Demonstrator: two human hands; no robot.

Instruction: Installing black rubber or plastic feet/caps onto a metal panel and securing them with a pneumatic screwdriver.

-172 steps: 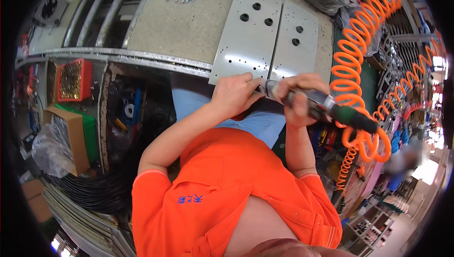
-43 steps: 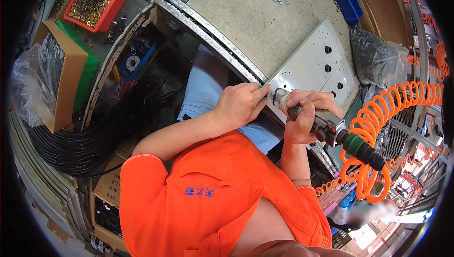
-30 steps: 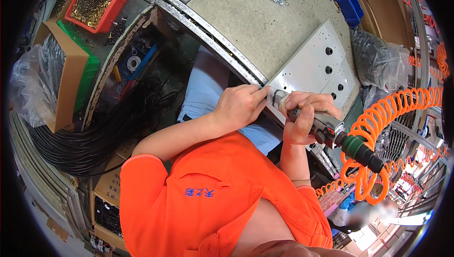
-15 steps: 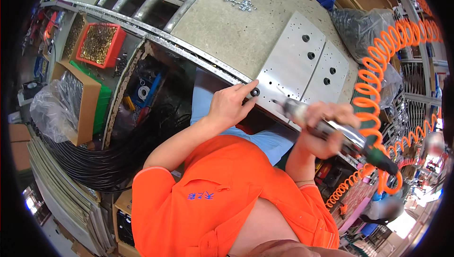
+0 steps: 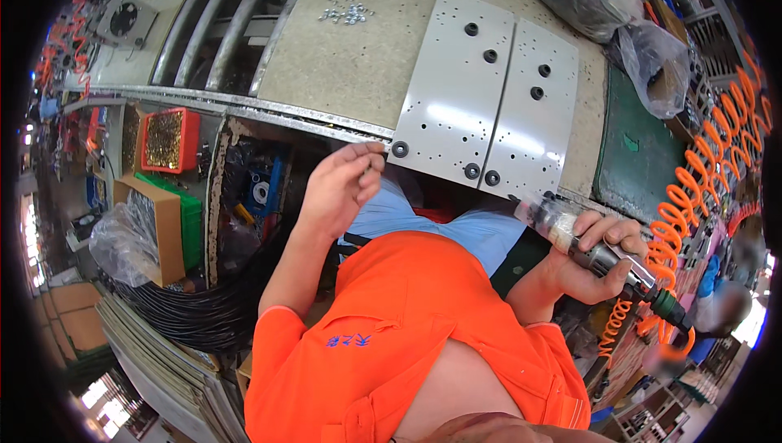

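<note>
Fasteners are seen seated along the near edge of the two grey plates (image 5: 489,109), just beyond both hands. Left hand (image 5: 342,190) is pinched on something small; right hand (image 5: 599,260) is wrapped around the pneumatic screwdriver (image 5: 570,235), held clear. Upper holes look unfilled.

Left hand (image 5: 338,186) raised with fingers pinched; right hand (image 5: 595,251) clenched, lower.

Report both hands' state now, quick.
Left hand: fingers curled, pinching something small by the metal plate's near edge; what, cannot be told.
Right hand: closed around the air screwdriver.
</note>
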